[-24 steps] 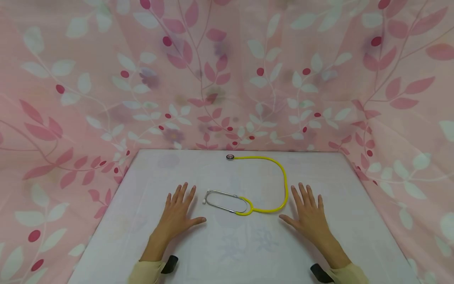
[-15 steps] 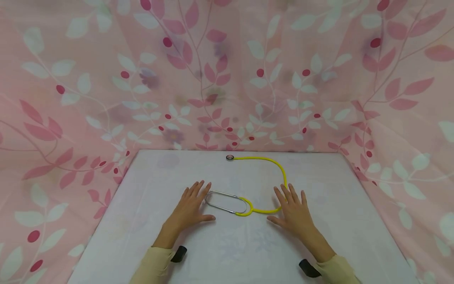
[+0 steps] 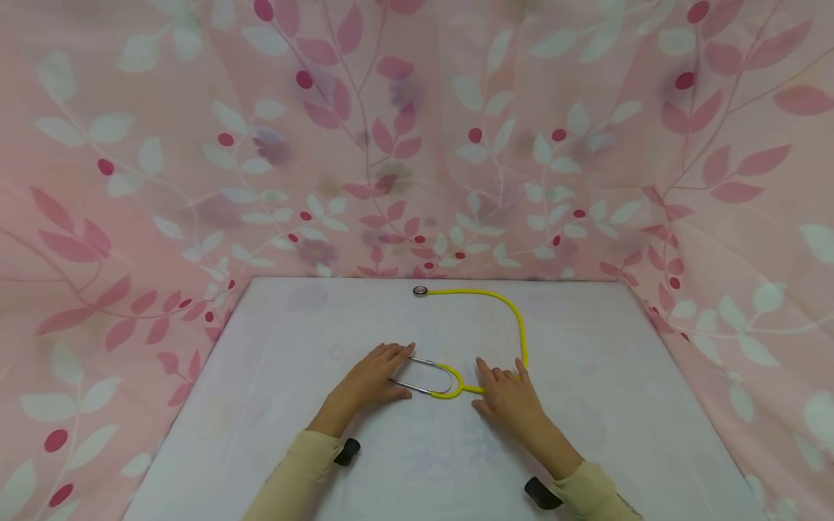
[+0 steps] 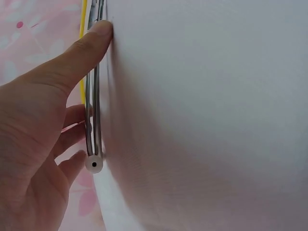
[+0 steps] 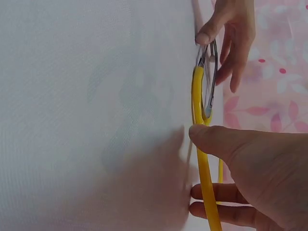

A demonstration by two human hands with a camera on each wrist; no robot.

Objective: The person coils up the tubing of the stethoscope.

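A stethoscope with yellow tubing [image 3: 519, 318] lies on the white table. Its chest piece [image 3: 420, 291] is near the far edge. My left hand [image 3: 371, 378] is over the metal ear tubes [image 3: 413, 387], covering their left end in the head view. The left wrist view shows its thumb [image 4: 91, 45] extended along the near side, fingers beyond, and a white ear tip [image 4: 94, 164]. My right hand [image 3: 511, 398] hovers at the tubing just right of the yellow fork [image 3: 456, 391], thumb [image 5: 209, 138] on the near side and fingers beyond. Neither hand visibly closes around it.
The white tabletop [image 3: 313, 318] extends around the stethoscope. Pink floral cloth [image 3: 417, 145] hangs behind the table and along both sides. Black wrist devices sit under the left cuff [image 3: 348, 452] and right cuff [image 3: 542, 493].
Both hands have come inward from either side and lowered to the stethoscope, left to the ear tubes, right to the tubing. Their spread fingers have drawn in. The stethoscope has stayed put.
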